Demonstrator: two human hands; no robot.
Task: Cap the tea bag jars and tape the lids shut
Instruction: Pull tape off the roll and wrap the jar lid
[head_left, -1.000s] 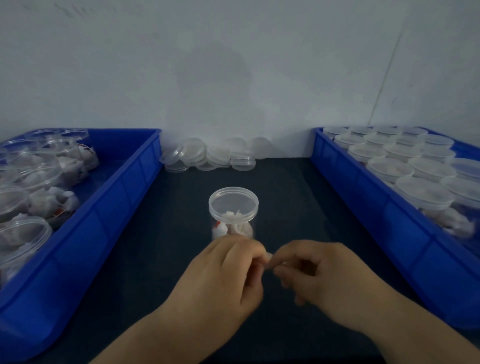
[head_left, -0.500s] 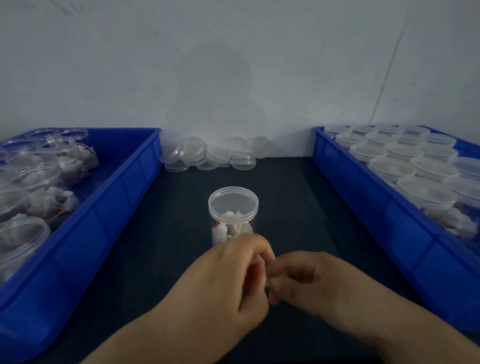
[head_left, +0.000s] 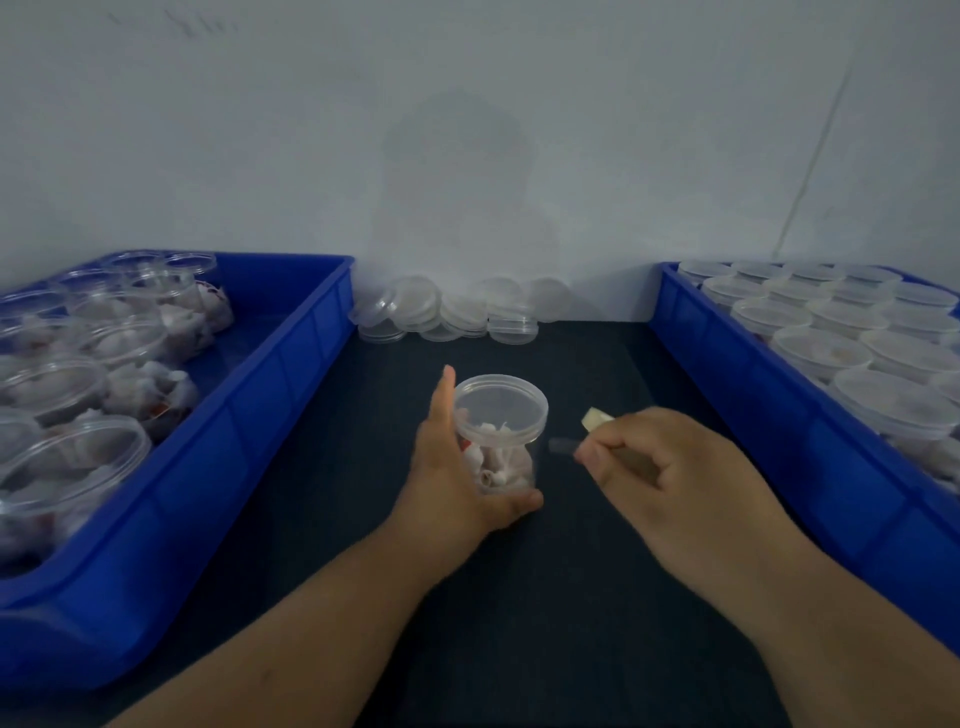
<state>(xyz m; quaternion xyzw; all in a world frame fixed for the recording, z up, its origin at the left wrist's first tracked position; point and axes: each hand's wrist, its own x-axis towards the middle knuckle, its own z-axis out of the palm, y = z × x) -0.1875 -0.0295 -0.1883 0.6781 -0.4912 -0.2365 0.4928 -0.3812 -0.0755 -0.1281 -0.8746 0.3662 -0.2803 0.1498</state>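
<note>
Where the left fingers meet plastic: the forefinger (head_left: 445, 387) is held straight up along the left side of the jar (head_left: 521, 457), and the thumb (head_left: 522, 501) is curled round the foot of its near wall. The jar is thus gripped by the left hand (head_left: 447, 473).
Right fingers: these (head_left: 597, 460) are curled tight, and a short strip of tape (head_left: 595, 419) is pinched between them. A cream, matte end is seen above the knuckles. A faint clear end is pointed at the jar, just beside it and apart from it.
Right hand (head_left: 665, 467): it is held low over the table, to the right of the jar.
Jar: a clear, smooth plastic cylinder, stood upright at the middle of the table.
Lid (head_left: 501, 402): a round, frosted disc with a shallow rim, seated flat on the jar.
Tea bags (head_left: 491, 475): white, crumpled pouches are seen through the wall, with a touch of red.
Table (head_left: 519, 597): it is covered in a dark, finely grained surface.
Left tray (head_left: 218, 457): a glossy blue plastic bin with ribbed walls, filled with open jars (head_left: 78, 467) of crumpled bags.
Right tray (head_left: 769, 431): a matching blue bin, packed with capped jars (head_left: 883, 400) set in rows.
Loose lids (head_left: 457, 312): translucent discs are stacked and leaned against the foot of the wall (head_left: 467, 156), between the trays.
Wall: it is plain, pale and matte.
</note>
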